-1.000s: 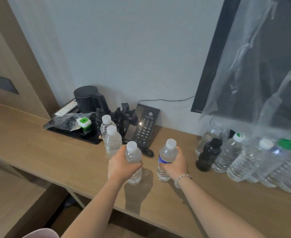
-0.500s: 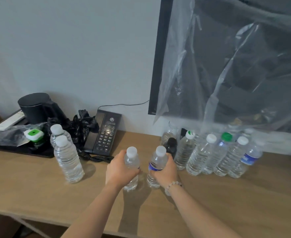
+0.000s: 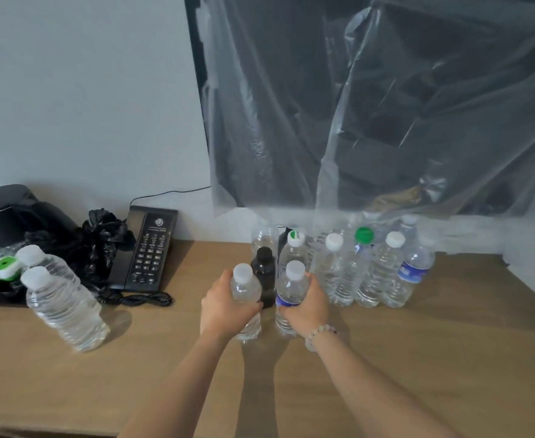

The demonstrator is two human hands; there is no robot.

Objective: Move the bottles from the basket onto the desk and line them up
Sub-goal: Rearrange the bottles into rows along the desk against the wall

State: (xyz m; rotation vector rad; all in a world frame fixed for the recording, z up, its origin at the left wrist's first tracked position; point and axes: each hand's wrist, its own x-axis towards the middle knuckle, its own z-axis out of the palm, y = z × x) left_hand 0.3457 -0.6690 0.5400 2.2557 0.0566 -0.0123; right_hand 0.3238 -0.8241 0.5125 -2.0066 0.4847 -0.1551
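Note:
My left hand (image 3: pixel 225 308) grips a clear water bottle (image 3: pixel 246 289) with a white cap, upright at the middle of the wooden desk (image 3: pixel 417 358). Just to its right, my right hand (image 3: pixel 308 306) grips a blue-labelled bottle (image 3: pixel 291 290), also white-capped. Right behind the two stands a small black bottle (image 3: pixel 264 273). Several clear bottles (image 3: pixel 370 270) stand in a cluster along the wall to the right. Two more clear bottles (image 3: pixel 60 301) stand at the left. No basket is in view.
A black desk phone (image 3: pixel 147 249) with a coiled cord leans at the wall, beside a crumpled black bag (image 3: pixel 101 238), a black kettle (image 3: pixel 10 210) and a tray. A dark screen covered in clear plastic film (image 3: pixel 370 105) hangs above the bottle cluster.
Both hands have carried their bottles to the right along the desk, up to the black bottle and the cluster. The view has followed to the right.

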